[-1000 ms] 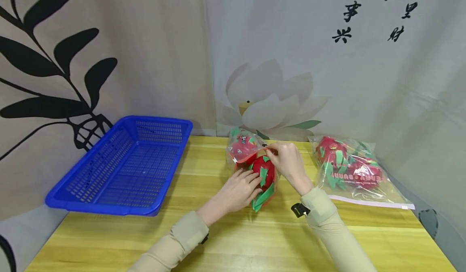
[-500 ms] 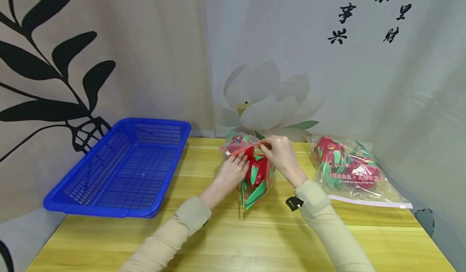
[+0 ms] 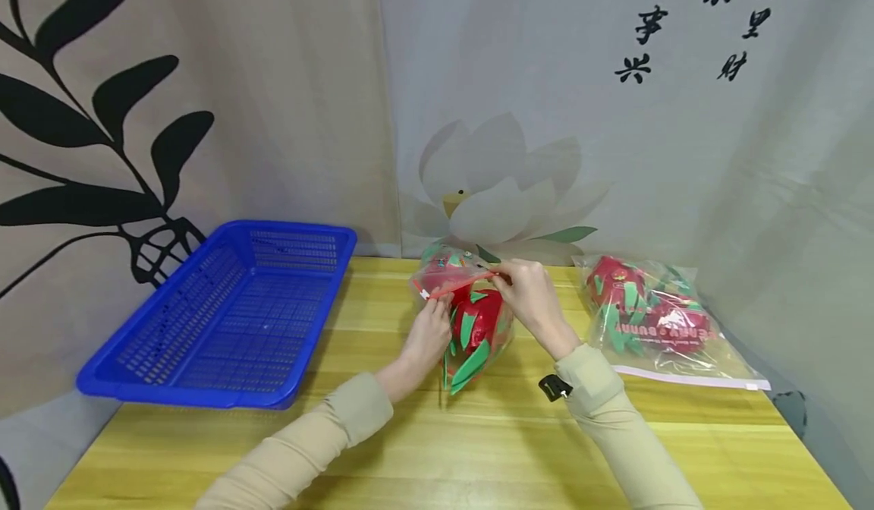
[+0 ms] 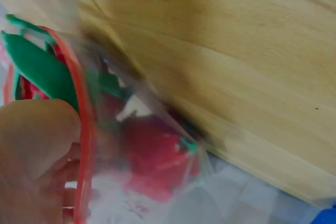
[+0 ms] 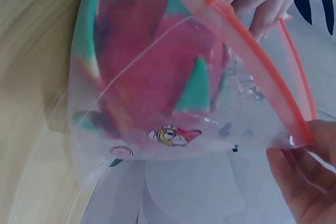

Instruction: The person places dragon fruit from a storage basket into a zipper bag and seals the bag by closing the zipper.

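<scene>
A clear zip bag [image 3: 451, 273] with a red zip strip [image 5: 239, 38] stands open at the middle back of the table. One red dragon fruit toy [image 3: 476, 314] with green leaf flaps sits at its mouth, and a second red toy [image 4: 160, 156] shows through the plastic. My left hand [image 3: 430, 330] grips the bag's edge by the white slider, its thumb close to a green leaf in the left wrist view. With thumb and fingertips, my right hand [image 3: 531, 297] pinches the other end of the zip strip, pulling it taut.
A blue plastic basket [image 3: 300, 358] stands on the left of the wooden table [image 3: 464, 449]. On the right lies another clear zip bag [image 3: 717, 358] holding red and green toys. Printed curtains [image 3: 307, 115] hang behind the table.
My left hand has moved off the front toy, up and left to the bag's edge. The bag's mouth has swung left and lower, and the right hand has kept its pinch.
</scene>
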`<state>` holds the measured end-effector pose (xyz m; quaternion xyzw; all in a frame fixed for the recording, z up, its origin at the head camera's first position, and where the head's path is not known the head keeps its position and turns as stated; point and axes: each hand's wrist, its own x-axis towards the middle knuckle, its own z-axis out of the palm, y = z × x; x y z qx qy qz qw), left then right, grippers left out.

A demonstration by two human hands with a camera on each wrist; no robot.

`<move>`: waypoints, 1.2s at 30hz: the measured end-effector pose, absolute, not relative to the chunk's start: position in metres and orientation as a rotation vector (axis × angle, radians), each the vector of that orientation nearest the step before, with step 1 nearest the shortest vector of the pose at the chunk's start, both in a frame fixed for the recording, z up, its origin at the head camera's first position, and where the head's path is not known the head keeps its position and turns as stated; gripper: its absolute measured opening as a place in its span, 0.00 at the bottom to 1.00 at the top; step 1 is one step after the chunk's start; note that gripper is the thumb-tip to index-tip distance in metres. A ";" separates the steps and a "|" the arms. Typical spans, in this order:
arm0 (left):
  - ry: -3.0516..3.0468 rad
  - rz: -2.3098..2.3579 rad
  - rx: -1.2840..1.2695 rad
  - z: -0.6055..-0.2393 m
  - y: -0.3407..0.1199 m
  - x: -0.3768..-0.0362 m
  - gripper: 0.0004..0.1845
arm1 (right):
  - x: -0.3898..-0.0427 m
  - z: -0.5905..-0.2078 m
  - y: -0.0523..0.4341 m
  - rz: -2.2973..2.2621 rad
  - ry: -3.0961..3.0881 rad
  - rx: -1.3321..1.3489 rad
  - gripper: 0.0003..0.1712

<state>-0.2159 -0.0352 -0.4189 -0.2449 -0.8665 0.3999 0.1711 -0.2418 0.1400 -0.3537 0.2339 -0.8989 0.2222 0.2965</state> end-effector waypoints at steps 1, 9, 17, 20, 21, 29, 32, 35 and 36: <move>-2.459 1.140 -0.686 -0.420 -0.034 -0.215 0.18 | -0.242 -0.353 0.140 0.591 -2.390 0.622 0.04; -2.460 0.743 -0.750 -0.423 -0.037 -0.209 0.24 | -0.231 -0.359 0.146 0.602 -2.436 0.610 0.07; -2.543 0.046 -1.026 -0.432 -0.040 -0.183 0.31 | -0.209 -0.372 0.161 0.617 -2.464 0.603 0.09; -2.584 0.061 -1.014 -0.440 -0.030 -0.183 0.35 | -0.209 -0.373 0.160 0.640 -2.419 0.626 0.06; -2.583 0.072 -1.004 -0.442 -0.026 -0.184 0.36 | -0.209 -0.374 0.159 0.654 -2.408 0.637 0.06; -2.495 0.232 -0.833 -0.450 0.002 -0.191 0.44 | -0.208 -0.376 0.153 0.699 -2.375 0.652 0.04; -2.437 0.290 -0.797 -0.448 0.005 -0.195 0.45 | -0.207 -0.375 0.151 0.694 -2.360 0.650 0.04; -2.408 0.364 -0.790 -0.444 0.008 -0.196 0.45 | -0.205 -0.374 0.150 0.686 -2.347 0.656 0.04; -2.403 0.380 -0.782 -0.443 0.009 -0.196 0.45 | -0.205 -0.373 0.149 0.684 -2.344 0.658 0.04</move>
